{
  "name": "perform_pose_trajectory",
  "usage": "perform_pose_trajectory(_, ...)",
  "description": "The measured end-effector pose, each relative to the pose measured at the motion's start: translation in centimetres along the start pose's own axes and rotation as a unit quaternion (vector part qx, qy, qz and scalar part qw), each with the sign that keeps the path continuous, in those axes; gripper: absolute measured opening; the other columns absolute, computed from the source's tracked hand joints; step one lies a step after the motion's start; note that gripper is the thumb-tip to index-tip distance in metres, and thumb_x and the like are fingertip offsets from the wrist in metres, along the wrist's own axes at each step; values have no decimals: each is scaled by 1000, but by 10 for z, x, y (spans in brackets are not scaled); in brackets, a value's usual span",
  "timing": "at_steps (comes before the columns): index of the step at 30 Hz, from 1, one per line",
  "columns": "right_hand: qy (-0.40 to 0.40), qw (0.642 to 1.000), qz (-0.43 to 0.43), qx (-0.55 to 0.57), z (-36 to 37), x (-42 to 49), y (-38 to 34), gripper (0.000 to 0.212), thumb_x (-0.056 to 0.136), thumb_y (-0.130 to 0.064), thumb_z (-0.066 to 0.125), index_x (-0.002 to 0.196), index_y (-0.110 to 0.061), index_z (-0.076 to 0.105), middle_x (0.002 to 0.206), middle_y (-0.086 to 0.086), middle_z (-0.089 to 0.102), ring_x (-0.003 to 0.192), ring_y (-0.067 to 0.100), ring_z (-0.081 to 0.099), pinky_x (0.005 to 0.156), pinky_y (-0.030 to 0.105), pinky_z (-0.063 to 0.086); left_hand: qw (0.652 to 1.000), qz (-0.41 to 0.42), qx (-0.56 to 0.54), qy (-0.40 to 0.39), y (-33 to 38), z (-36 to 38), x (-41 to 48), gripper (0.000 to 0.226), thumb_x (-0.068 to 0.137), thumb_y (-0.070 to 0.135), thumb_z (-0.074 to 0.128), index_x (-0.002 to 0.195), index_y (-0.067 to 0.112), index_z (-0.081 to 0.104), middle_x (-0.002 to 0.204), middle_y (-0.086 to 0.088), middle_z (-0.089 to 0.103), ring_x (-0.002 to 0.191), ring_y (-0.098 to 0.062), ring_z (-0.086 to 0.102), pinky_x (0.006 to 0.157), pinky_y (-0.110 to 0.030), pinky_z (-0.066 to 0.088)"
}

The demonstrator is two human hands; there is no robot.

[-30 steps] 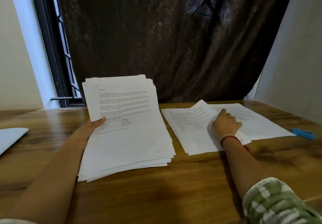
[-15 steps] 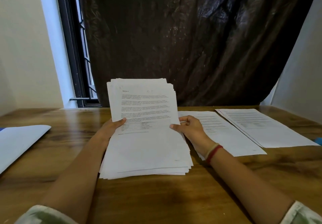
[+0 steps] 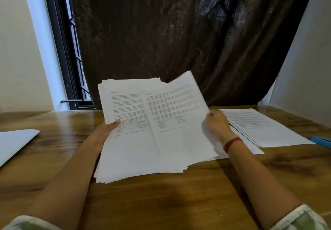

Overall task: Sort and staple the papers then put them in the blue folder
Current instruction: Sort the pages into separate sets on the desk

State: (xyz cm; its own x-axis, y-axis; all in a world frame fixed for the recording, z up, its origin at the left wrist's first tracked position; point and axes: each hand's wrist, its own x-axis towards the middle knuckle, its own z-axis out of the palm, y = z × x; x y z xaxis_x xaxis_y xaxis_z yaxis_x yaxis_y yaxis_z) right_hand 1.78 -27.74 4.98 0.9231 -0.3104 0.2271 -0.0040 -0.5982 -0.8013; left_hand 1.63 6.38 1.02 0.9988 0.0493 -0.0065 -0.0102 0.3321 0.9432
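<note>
A thick stack of printed papers [image 3: 125, 151] stands tilted up from the wooden table [image 3: 179, 203]. My left hand [image 3: 105, 131] grips its left edge, thumb on the front page. My right hand [image 3: 217, 122] pinches the right edge of the top sheet [image 3: 179, 115], which is pulled off the stack toward the right. Two sorted piles lie flat to the right: a near pile [image 3: 250, 149] partly hidden by my right wrist, and a far pile [image 3: 265, 127]. A pale blue folder [image 3: 14, 142] lies at the left edge. A blue stapler [image 3: 320, 141] shows at the right edge.
A dark curtain [image 3: 170, 33] hangs behind the table. A window frame [image 3: 66, 50] stands at the back left. White walls close in on both sides.
My right hand left the piles on the right, came to the stack, pinched the top sheet and now draws it rightward. The view shifted left, then back.
</note>
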Motion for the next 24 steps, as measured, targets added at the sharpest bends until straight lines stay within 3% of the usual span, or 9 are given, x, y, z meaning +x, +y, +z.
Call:
perform_pose_trajectory(2,33,996,30,-81,-24,12,16,30,98,-9,39,119,4,56,117,23,59,103,37,56,86,38,44,1000,3,1,-6,0,-1,1,32,97,8,50,130,12,53,113,-8,65,97,-23,63,62,-27,60)
perform_pose_trajectory(4,74,982,59,-166,-37,16,32,31,99,-12,45,127,0,51,129,21,54,118,39,51,102,44,40,1000,4,4,-9,-1,-2,2,35,97,9,51,133,12,51,120,-10,63,101,-24,62,69,-29,60)
perform_pose_trajectory(6,99,972,92,-194,-39,19,42,34,100,-18,49,132,-5,49,134,19,52,122,38,49,108,47,33,1000,4,1,-11,-1,-5,5,39,97,9,51,136,11,50,129,-14,59,107,-26,60,78,-34,58)
perform_pose_trajectory(10,100,961,119,-229,-35,25,53,35,100,-23,49,131,-8,49,132,18,55,121,36,51,108,46,32,1000,11,-6,-14,-2,-8,7,42,98,9,49,140,11,47,133,-13,57,109,-26,59,78,-32,57)
perform_pose_trajectory(16,101,938,91,-320,-25,23,63,32,99,-21,50,129,-8,51,126,16,59,114,32,57,103,41,40,1000,0,-18,-17,-3,-8,10,38,98,8,49,135,13,50,124,-9,62,105,-25,61,75,-35,57)
perform_pose_trajectory(24,139,926,60,-346,-17,28,67,47,95,-33,55,135,-10,43,136,16,50,123,34,50,105,46,37,999,-9,-24,-21,-7,-13,17,41,95,9,53,136,13,51,128,-12,62,119,-32,57,84,-41,55)
